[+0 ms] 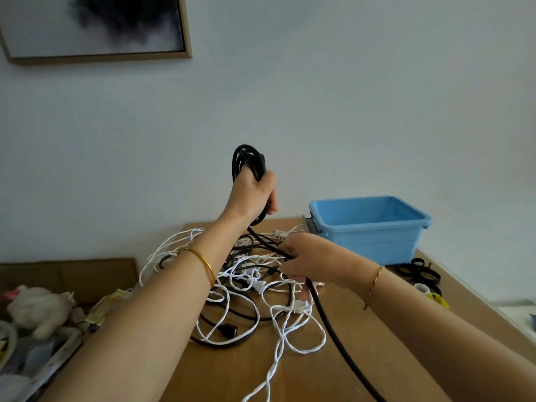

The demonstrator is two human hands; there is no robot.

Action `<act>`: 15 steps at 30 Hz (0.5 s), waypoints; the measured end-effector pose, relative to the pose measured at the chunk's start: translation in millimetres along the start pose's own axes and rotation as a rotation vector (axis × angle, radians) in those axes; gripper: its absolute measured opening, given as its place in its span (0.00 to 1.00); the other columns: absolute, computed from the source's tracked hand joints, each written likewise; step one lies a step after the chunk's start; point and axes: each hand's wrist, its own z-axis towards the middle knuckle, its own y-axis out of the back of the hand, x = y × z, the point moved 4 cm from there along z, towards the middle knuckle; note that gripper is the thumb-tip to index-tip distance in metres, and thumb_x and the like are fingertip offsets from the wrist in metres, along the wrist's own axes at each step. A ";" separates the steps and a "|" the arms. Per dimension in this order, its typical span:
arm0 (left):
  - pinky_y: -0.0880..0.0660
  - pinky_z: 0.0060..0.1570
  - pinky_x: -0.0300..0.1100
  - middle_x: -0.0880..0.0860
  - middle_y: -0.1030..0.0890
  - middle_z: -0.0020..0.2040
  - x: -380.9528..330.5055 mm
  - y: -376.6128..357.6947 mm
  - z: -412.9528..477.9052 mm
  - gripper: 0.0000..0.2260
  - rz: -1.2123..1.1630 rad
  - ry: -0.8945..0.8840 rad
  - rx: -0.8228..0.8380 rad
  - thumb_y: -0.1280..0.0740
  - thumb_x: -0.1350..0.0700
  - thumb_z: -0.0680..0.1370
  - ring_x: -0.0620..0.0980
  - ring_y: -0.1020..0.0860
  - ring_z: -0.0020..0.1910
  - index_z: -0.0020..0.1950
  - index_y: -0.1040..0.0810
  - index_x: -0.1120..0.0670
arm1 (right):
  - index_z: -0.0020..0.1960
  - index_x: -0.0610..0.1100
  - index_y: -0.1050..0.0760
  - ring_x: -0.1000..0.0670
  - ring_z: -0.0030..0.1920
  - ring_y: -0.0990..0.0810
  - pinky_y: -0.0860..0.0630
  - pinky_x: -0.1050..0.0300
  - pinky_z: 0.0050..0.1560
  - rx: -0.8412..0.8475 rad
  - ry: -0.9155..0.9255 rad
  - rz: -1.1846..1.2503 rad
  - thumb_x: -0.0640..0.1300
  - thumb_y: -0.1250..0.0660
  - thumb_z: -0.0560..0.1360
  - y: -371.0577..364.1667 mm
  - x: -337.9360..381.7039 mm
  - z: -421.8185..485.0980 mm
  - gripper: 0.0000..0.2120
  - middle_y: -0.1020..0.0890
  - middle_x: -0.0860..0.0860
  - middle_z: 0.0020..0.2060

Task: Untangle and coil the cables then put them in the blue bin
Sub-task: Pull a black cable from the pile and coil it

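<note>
Where the view starts at the far left, a white plush toy [37,311] lies among loose clutter beside a brown cardboard box [87,274], and a framed picture [95,27] hangs on the wall above.

The left forearm, with a gold bangle [203,262] on the wrist, reaches up from the lower left. The left hand [252,195] is raised above the tabletop [377,329], its fingers curled round a black coil [246,161] whose loops stand up out of the fist. From under that fist the thick black cable [333,329] drops toward the heap.

The tangle [255,285] lies on the middle of the tabletop: twisted white cable [290,338] in loose loops crossed with thinner black leads, and a black plug [229,329] lying at its near edge. One white strand runs off toward the bottom of the view.

Just right of the heap, the right hand [307,259] sits low over the cables, fingers closed round the same thick black cable, which passes through the grip and runs on toward the lower right. A thin bracelet [374,282] circles that wrist.

The blue bin [374,242] stands at the far right part of the tabletop, against the wall and apart from the tangle. Near its right side lie some black rings [417,271] and a small yellow item [438,300].
</note>
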 end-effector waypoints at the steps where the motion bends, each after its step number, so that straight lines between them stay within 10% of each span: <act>1: 0.27 0.27 0.40 0.59 0.25 0.26 2.1 -1.6 -0.2 0.15 0.034 -0.007 0.019 0.43 0.63 0.78 0.50 0.27 0.23 0.31 0.29 0.60 | 0.53 0.34 0.23 0.45 0.38 0.21 0.23 0.55 0.40 0.001 0.000 -0.007 0.37 0.37 0.74 2.1 1.1 -1.6 0.10 0.21 0.43 0.39; 15: 0.24 0.33 0.44 0.53 0.18 0.36 39.9 -17.5 -22.1 0.10 0.740 0.110 0.422 0.39 0.52 0.78 0.48 0.22 0.27 0.55 0.35 0.54 | 0.43 0.37 0.26 0.53 0.26 0.27 0.31 0.68 0.25 0.094 0.003 -0.280 0.40 0.42 0.79 -4.6 -7.4 1.8 0.09 0.20 0.42 0.39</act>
